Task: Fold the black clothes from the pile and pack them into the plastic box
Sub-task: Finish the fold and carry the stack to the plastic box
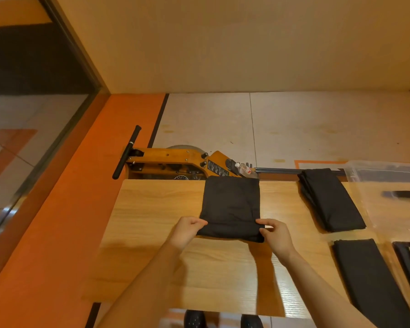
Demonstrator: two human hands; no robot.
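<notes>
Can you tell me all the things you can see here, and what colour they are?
folded cloth: one, black, middle of the table, near corners held
other black clothes: two, one far right of it, one nearer on the right
plastic box: one, clear, far right of the table
table: one, light wood
rowing machine: one, wooden with a black handle, on the floor behind the table
bottle: one, clear, on the machine
shoes: two, black, bottom edge
left hand: pinches the cloth's left corner
right hand: pinches its right corner
</notes>
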